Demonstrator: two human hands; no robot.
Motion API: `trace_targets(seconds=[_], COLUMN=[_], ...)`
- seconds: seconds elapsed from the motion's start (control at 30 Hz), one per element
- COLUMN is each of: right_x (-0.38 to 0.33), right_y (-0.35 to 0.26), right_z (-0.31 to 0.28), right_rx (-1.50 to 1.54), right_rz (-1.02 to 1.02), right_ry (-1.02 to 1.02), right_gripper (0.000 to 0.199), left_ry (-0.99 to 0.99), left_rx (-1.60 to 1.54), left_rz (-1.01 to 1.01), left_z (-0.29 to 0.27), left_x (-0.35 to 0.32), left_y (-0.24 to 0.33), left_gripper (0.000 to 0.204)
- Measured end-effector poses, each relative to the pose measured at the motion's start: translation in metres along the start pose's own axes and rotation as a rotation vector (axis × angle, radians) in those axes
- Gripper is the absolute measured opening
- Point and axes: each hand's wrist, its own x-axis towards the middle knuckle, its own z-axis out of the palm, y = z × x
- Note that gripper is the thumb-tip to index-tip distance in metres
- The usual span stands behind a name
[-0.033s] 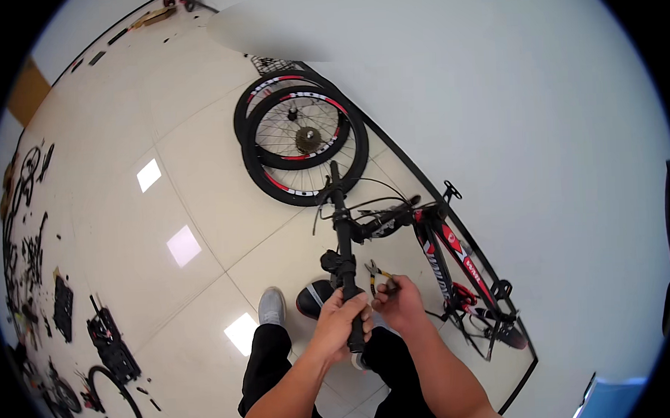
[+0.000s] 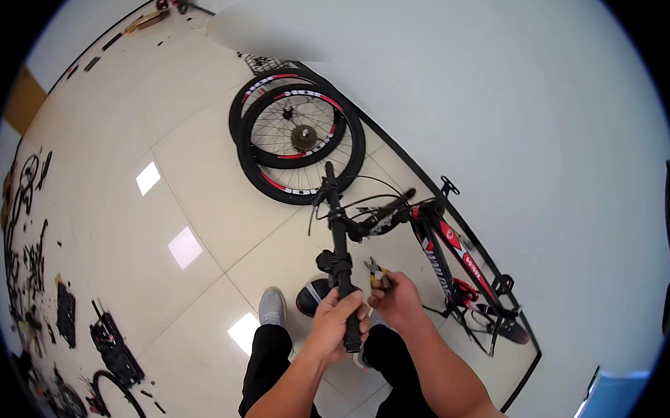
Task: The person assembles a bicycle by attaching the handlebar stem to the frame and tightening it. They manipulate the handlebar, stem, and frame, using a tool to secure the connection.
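Observation:
A black bicycle handlebar runs toward me through the middle of the view, with cables and a brake lever at its far part. My left hand is closed round the black rubber grip at its near end. Just right of the grip, my right hand is closed on small pliers with yellow and black handles. Their jaws point away from me and touch nothing that I can see. Fingers hide most of the handles. The bar joins the black and red bicycle frame, which leans at the wall.
Two bicycle wheels lie overlapping beyond the handlebar. A dark rounded thing with a grey stripe rests by my left shoe. At the far left are an open black case, a loose tyre and scattered parts. A wall rises on the right.
The handlebar and both hands have shifted slightly left in the view. The pliers' handles show less between the fingers of my right hand. Both holds stay the same.

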Motion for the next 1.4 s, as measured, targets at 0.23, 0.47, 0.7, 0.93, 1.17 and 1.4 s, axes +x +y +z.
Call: trace_targets(seconds=[0.23,0.47,0.7,0.93,1.17,1.4], right_x=[0.020,0.023,0.013,0.023,0.024,0.013], right_y=[-0.014,-0.014,-0.019,-0.023,-0.017,0.006], right_z=[0.006,0.000,0.007,0.011,0.010,0.024], right_rx=[0.017,0.013,-0.009,0.041,-0.344,-0.375], right_rz=[-0.022,-0.112,-0.045,-0.118,0.112,0.344], right_ry=[-0.006,-0.007,-0.041,0.063,0.031,-0.106], right_gripper=[0.019,0.020,0.025,0.033,0.024,0.038], left_ry=[-0.088,-0.056,-0.057,-0.080,-0.174,-0.205], left_rx=[-0.193,-0.110,-0.101,-0.174,-0.526,-0.680], left_rz=[-0.067,-0.074,-0.075,-0.078,-0.235,-0.257], left_z=[-0.012,-0.008,-0.011,-0.015,-0.002,0.023], left_x=[0.013,0.022,0.018,0.014,0.021,0.024], left_y=[0.009,-0.003,-0.006,0.008,0.045,0.056], left_gripper=[0.035,0.037,0.036,0.038,0.044,0.047])
